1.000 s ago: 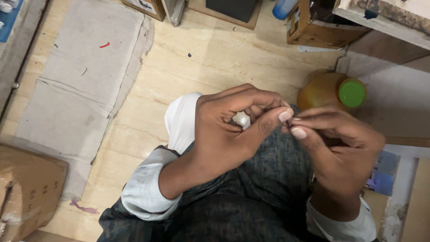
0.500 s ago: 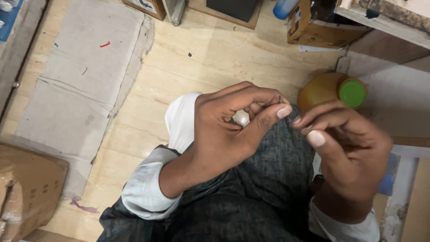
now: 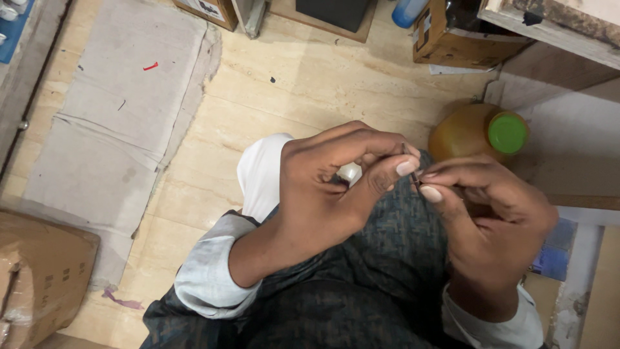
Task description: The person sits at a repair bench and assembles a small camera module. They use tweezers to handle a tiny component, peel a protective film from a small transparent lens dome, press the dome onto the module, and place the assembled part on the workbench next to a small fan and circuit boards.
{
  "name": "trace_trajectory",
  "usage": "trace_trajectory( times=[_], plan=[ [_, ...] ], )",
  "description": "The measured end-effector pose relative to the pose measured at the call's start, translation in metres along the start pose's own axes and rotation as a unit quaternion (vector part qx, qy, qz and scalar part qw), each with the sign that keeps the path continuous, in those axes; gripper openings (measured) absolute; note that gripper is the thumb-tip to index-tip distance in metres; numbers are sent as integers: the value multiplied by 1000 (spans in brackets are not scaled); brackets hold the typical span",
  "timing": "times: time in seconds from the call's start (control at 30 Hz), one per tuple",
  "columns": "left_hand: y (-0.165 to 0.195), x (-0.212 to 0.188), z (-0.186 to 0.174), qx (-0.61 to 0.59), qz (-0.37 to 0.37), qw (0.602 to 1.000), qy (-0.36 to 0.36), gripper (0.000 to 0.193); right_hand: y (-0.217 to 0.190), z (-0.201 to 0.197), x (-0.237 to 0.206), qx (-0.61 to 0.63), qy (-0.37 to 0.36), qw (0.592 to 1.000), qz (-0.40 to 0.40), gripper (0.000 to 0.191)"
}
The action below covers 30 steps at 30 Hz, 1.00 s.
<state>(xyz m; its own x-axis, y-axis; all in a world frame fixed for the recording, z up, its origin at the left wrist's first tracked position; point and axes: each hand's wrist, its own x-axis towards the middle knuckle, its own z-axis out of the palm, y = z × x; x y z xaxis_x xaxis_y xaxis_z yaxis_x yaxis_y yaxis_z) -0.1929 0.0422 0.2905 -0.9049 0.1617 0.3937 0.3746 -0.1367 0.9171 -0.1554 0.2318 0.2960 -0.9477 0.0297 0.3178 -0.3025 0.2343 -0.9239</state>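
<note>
A thin dark pin (image 3: 409, 169), too small to identify further, sits between the two hands, above the lap. The left hand (image 3: 336, 187) is closed: thumb and forefinger pinch the pin's upper end, and the curled fingers also cup a small white piece (image 3: 349, 173) in the palm. The right hand (image 3: 491, 213) is closed too, its thumb and forefinger nipping the pin's lower end just beside the left thumb tip. The fingertips of both hands nearly touch.

Judgement: the step in hand appears to be a fine fitting or threading job, with the pin being aligned or worked at the fingertips. The next move calls for a steady pinch from both hands and small, controlled finger motion; a slip would likely drop the pin onto the dark trousers (image 3: 361, 284), where it would be hard to find.

Surroundings: an amber jar (image 3: 465, 132) with green lid (image 3: 507, 133) stands on the floor (image 3: 310, 90) near the right hand. Flattened cardboard (image 3: 110, 123) lies left; a box (image 3: 452, 32) sits beyond.
</note>
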Motion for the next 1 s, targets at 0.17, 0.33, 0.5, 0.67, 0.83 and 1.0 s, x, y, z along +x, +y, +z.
trace_trajectory(
  times=[0.17,0.33,0.5,0.67,0.83,1.0],
  plan=[
    [0,0,3,14,5,1000,6,9,-1,4,0,0,28,1000,1,8],
    [-5,12,-18,22,9,1000,17,8,2,26,23,-155,1,979,-133,8],
    [-7,21,-33,33,13,999,32,8,6,42,30,-181,21,968,-174,12],
    [-7,29,-44,33,11,999,34,9,7,51,39,-199,21,963,-183,15],
    [-7,39,-60,12,6,999,32,8,3,68,53,-170,24,970,-170,15],
    [-7,49,-71,2,5,1000,29,9,-2,79,62,-93,36,989,-113,14]
  ],
)
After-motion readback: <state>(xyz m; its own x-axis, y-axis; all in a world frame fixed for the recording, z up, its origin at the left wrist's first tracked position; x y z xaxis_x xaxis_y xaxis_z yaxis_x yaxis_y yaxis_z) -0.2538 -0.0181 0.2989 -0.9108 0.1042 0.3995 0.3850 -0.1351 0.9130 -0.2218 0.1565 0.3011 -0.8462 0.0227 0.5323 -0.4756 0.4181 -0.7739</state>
